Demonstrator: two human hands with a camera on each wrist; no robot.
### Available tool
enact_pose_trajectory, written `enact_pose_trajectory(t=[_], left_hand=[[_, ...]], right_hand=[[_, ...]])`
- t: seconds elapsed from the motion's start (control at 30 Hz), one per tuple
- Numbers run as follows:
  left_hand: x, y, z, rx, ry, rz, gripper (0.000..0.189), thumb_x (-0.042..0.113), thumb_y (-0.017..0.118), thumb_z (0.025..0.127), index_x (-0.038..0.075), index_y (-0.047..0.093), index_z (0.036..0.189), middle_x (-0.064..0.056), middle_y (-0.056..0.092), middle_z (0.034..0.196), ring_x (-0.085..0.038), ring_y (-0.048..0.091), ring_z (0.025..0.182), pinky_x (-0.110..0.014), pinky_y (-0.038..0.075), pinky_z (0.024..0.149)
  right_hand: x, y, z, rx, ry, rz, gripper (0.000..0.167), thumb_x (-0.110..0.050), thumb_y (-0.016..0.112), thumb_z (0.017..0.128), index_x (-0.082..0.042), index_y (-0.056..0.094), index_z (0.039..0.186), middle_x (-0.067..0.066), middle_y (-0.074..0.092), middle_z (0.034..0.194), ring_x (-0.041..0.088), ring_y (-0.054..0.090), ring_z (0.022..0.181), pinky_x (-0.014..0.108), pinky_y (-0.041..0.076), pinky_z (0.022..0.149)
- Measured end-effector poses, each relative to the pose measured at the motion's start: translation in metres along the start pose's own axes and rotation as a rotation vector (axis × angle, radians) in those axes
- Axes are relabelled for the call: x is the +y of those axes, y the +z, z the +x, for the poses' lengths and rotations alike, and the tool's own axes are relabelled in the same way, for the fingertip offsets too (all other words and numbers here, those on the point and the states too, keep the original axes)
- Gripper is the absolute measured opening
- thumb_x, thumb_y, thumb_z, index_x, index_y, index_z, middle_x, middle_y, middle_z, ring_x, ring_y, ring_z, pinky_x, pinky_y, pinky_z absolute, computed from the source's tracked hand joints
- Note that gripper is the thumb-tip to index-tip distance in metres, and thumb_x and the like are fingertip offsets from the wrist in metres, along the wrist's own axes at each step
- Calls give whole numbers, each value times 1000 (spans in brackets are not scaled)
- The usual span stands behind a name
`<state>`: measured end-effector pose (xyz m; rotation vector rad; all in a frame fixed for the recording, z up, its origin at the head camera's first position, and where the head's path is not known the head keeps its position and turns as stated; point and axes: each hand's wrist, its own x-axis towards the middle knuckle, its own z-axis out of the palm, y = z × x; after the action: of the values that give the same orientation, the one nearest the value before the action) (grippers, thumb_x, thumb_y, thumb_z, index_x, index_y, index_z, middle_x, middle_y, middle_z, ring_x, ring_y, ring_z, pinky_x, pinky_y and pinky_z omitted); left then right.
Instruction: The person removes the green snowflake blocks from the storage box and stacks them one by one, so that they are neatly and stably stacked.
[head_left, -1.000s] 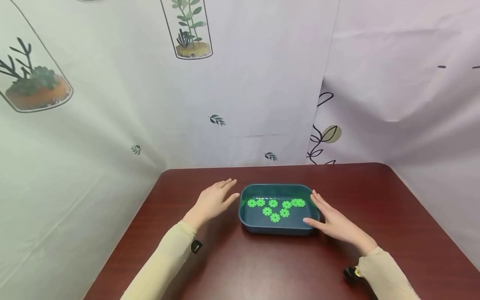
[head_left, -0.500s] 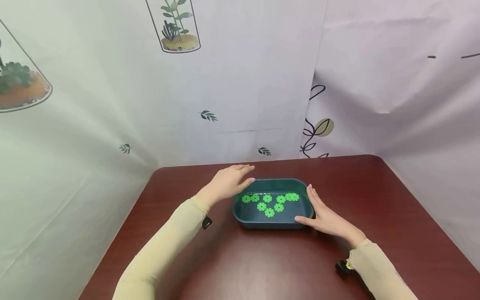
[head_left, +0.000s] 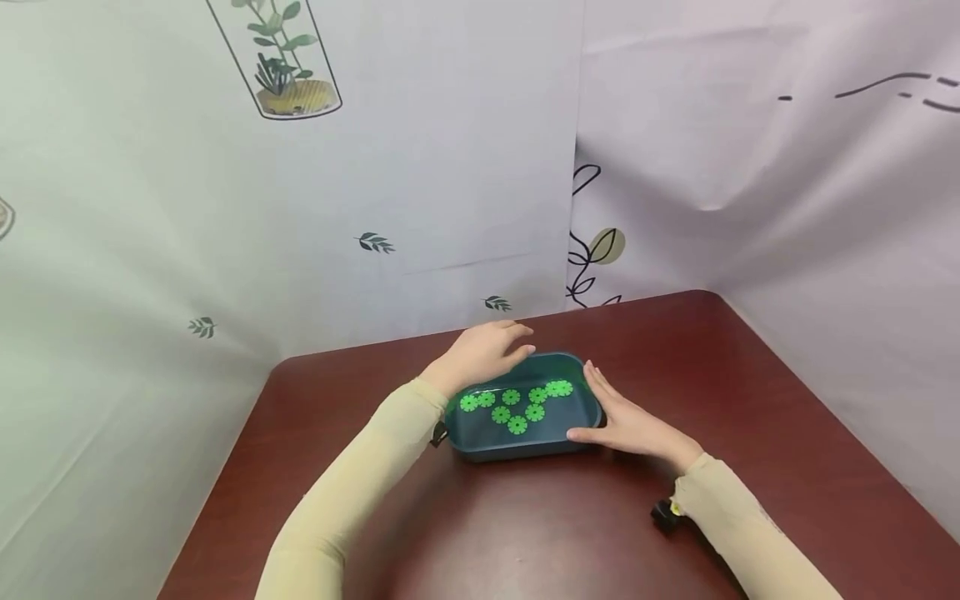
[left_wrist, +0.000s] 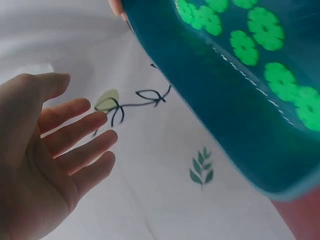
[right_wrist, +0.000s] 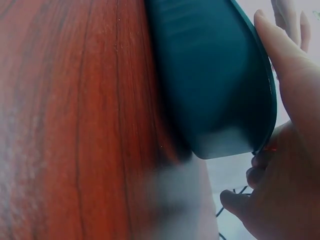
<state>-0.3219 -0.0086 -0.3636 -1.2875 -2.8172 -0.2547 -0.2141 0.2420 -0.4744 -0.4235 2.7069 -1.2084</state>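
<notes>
A dark teal tray [head_left: 480,442] sits on the table with several bright green notched plastic discs [head_left: 517,425] on its floor, some overlapping. My left hand [head_left: 480,354] hangs over the tray's far left side, fingers loosely bent and holding nothing; the left wrist view shows its palm [left_wrist: 55,155] apart from the tray wall [left_wrist: 220,120]. At the right end, my right hand [head_left: 633,425] spans the tray's corner, thumb over the near rim and extended fingers along the far side. In the right wrist view the thumb [right_wrist: 280,45] lies right at the tray's rim.
The dark red-brown table [head_left: 480,533] extends around the tray. White printed cloth [head_left: 450,167] hangs behind it and at both sides. A small black device [head_left: 665,515] is worn at the right wrist.
My left hand has moved from beside the tray, rightward and over its far left rim. The right hand stays at the right end. The head view has turned slightly to the right.
</notes>
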Motion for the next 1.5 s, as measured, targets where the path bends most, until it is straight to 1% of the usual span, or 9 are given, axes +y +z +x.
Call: enact_pose_trajectory(t=[0.1,0.2,0.33,0.47,0.6,0.8,1.13,1.4,1.5], left_hand=[[7,0,13,-33,24,-22,44,38,56,104,13,60,140,-4,61,139,-20,56,129,-39,44,107],[14,3,25,-91,45,-48,46,38,57,103,13,60,140,-4,61,139,-20,55,130,-38,43,108],[21,13,37,-171,66,-101,46,36,62,101,11,60,140,-4,63,137,-17,57,128,-36,44,107],[25,27,44,-225,64,-140,46,32,67,98,11,62,138,-3,64,136,-16,60,123,-33,48,103],[27,41,48,-281,49,-129,46,31,69,97,13,63,138,-1,63,136,-15,59,124,-32,47,103],[29,56,53,-351,56,-128,47,29,71,96,12,62,138,-2,63,136,-15,57,126,-31,46,104],[26,79,53,-450,17,-132,46,28,74,94,9,65,134,-2,68,128,-10,65,110,-28,50,97],[30,78,51,-435,33,-108,38,23,77,92,11,70,127,0,70,122,-9,65,106,-25,51,92],[31,81,53,-436,52,-102,30,20,78,91,13,73,119,3,72,113,-7,65,97,-23,52,87]], right_hand=[[0,-3,2,-2,-5,-11,119,-59,74,85,-9,-1,162,12,-7,169,39,5,153,64,24,113],[0,-6,2,1,-1,-25,119,-60,73,85,-9,-1,162,12,-7,169,39,6,153,64,25,113],[-1,-8,2,0,-3,-29,118,-59,73,85,-11,-2,162,12,-8,168,40,8,152,65,26,113],[-4,-7,2,1,-9,-24,118,-59,74,85,-12,-2,162,12,-8,168,41,11,152,66,27,111],[-4,-4,0,0,-7,-33,117,-59,74,85,-12,-1,163,13,-6,168,42,13,151,65,28,111],[-2,1,-4,6,7,-37,117,-59,73,85,-11,1,163,15,-4,168,44,15,150,64,29,111],[-4,8,-8,9,1,-42,116,-58,73,85,-9,3,162,18,-1,168,46,20,148,63,33,109],[-7,6,-7,20,-17,-48,115,-58,73,86,-7,3,162,20,-1,167,47,18,148,65,32,108],[-7,6,-7,22,-12,-44,116,-59,73,85,-10,3,163,19,0,167,46,17,149,64,32,109]])
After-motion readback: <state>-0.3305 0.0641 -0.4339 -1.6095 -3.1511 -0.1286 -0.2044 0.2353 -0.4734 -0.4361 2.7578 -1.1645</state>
